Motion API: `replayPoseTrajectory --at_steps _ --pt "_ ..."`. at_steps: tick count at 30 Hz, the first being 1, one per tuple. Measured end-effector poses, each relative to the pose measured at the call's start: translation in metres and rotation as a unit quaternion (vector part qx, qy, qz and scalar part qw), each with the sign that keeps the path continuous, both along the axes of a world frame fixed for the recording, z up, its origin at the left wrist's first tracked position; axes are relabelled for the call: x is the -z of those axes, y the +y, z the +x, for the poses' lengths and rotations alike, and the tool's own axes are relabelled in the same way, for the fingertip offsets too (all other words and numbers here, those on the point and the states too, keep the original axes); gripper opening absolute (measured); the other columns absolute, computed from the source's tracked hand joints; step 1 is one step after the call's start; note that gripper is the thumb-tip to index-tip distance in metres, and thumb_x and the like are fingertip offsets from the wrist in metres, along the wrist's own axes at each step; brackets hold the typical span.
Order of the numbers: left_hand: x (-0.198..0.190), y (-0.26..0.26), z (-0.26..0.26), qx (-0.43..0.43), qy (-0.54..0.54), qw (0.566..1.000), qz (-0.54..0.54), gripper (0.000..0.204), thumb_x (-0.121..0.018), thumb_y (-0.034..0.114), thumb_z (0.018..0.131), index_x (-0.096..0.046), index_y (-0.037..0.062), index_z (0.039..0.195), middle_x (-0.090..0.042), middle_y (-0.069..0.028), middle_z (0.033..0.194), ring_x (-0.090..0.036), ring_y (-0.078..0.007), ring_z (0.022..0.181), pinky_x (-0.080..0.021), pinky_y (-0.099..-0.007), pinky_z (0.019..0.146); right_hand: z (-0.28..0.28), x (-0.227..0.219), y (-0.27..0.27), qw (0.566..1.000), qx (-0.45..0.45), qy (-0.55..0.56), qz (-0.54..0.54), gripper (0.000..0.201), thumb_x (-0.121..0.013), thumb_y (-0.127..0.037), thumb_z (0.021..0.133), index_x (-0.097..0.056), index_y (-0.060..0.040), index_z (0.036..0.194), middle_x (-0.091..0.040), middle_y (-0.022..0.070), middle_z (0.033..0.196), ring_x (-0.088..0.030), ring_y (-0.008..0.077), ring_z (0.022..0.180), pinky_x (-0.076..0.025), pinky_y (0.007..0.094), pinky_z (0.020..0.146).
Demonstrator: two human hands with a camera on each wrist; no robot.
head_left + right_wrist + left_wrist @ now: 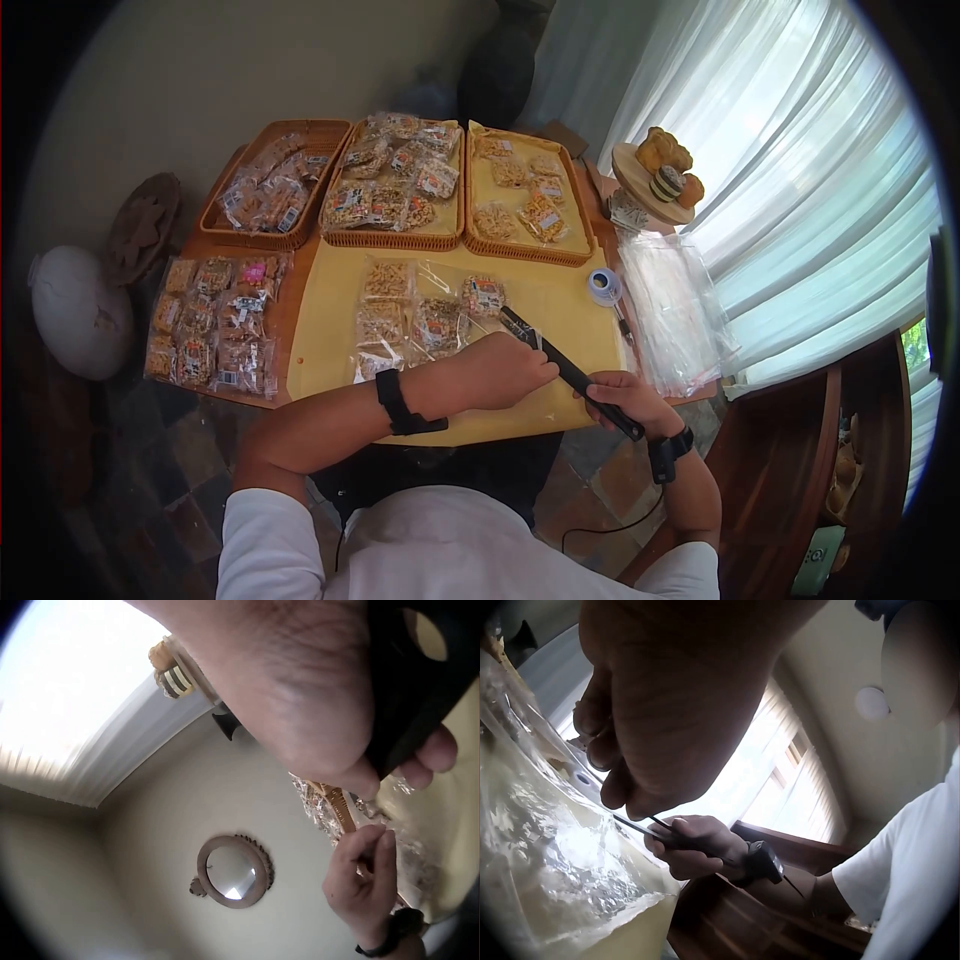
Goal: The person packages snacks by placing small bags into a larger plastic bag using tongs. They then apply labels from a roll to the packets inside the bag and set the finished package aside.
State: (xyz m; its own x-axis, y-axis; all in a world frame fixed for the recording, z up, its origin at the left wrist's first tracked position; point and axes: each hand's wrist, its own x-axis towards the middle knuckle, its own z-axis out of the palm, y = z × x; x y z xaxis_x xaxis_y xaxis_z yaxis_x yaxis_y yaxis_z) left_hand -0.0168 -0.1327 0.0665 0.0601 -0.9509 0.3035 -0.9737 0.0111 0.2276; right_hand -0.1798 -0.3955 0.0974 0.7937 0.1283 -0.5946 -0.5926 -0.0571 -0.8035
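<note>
My right hand (627,396) grips a long black clamp-like bag sealer (570,372), held slantwise over the near right of the yellow sheet. Its two narrow arms show in the left wrist view, with the far end beside my left hand (497,372). With thumb and fingertips curled together, the left hand pinches the edge of a clear plastic bag (577,859); the pinched part is mostly hidden by the fingers. Just beyond that hand lie clear-wrapped snack packets (438,325), some with printed labels. Another labelled packet (484,295) sits near the sealer's far end.
Three wicker trays (395,240) of wrapped snacks line the back of the table. More packets (215,325) are grouped at the left. On the right are a tape roll (603,287), a stack of clear bags (675,315) and a raised wooden stand (640,185) bearing bread.
</note>
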Motion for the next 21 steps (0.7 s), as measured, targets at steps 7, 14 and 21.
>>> replayPoseTrajectory --at_steps 7,14,21 --pt "-0.005 0.002 -0.002 0.008 0.02 0.999 -0.027 0.007 -0.065 0.015 0.095 -0.064 0.0083 0.096 -0.07 -0.0081 0.088 -0.077 -0.03 0.085 -0.06 -0.0433 0.068 0.026 0.007 0.022 0.995 -0.067 -0.055 -0.046 0.02 -0.062 -0.022 0.113 -0.068 -0.0036 0.107 -0.068 0.0017 0.08 -0.061 0.0077 0.058 -0.047 0.0237 0.055" --pt "-0.017 0.051 0.001 -0.119 0.053 0.97 -0.207 0.008 -0.069 0.013 0.097 -0.068 0.0076 0.103 -0.068 -0.008 0.087 -0.073 -0.0318 0.081 -0.059 -0.044 0.067 0.03 0.001 0.024 0.992 -0.078 -0.052 -0.08 0.02 -0.064 -0.021 0.112 -0.069 -0.0015 0.111 -0.067 -0.0001 0.078 -0.059 0.0068 0.058 -0.046 0.0237 0.055" --pt "0.004 0.116 0.039 -0.253 0.056 0.965 -0.027 0.02 -0.072 0.016 0.096 -0.07 0.0052 0.113 -0.066 -0.0112 0.109 -0.066 -0.0334 0.104 -0.053 -0.0487 0.087 0.027 -0.009 0.008 0.99 -0.092 -0.037 -0.103 0.021 -0.066 -0.021 0.111 -0.07 -0.0009 0.114 -0.067 -0.0004 0.077 -0.059 0.0059 0.058 -0.045 0.0235 0.053"
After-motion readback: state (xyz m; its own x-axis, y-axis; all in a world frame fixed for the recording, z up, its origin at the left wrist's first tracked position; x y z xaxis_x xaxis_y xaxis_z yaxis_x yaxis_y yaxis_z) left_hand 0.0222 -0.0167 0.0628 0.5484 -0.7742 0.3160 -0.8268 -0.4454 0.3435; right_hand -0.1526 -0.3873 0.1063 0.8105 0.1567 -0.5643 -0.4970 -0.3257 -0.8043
